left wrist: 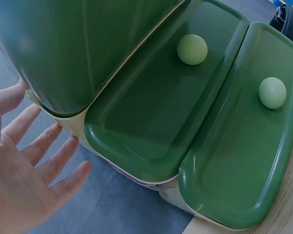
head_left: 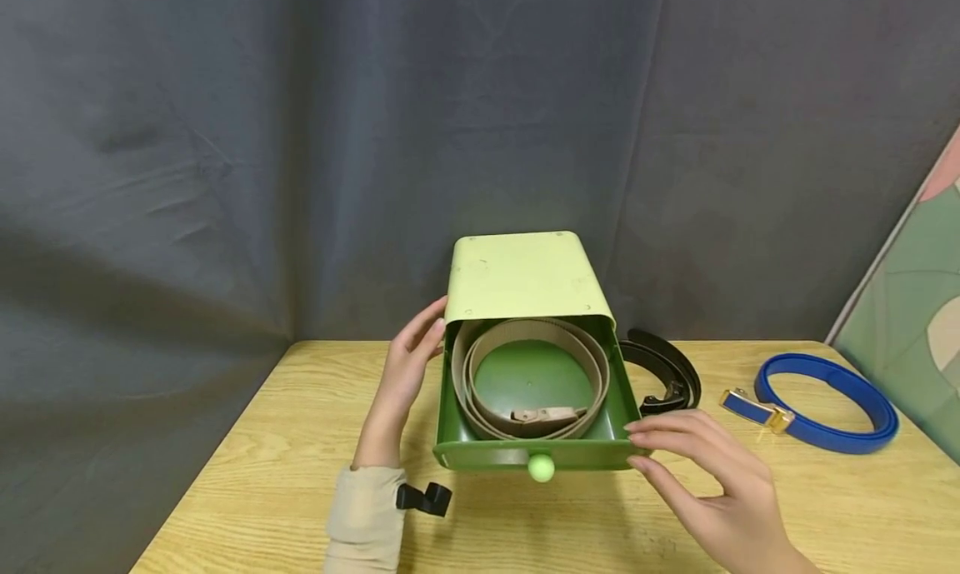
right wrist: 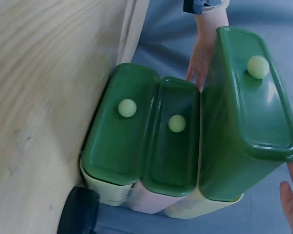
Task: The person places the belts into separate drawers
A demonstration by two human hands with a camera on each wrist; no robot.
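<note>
A three-tier drawer box with a pale yellow-green top stands on the table, its top drawer pulled far out. Inside that drawer lies a coiled beige belt. My left hand is at the box's left side; the left wrist view shows its fingers spread and nearly straight, fingertips at the box's edge. At the drawer's right front corner is my right hand, with extended fingers at the edge and the thumb lower. Two lower green drawers, the middle one and the bottom one, are closed.
A coiled black belt lies to the right of the box, partly hidden. Farther right is a coiled blue belt with a gold buckle. A grey curtain hangs behind the wooden table, and a patterned panel borders the right side.
</note>
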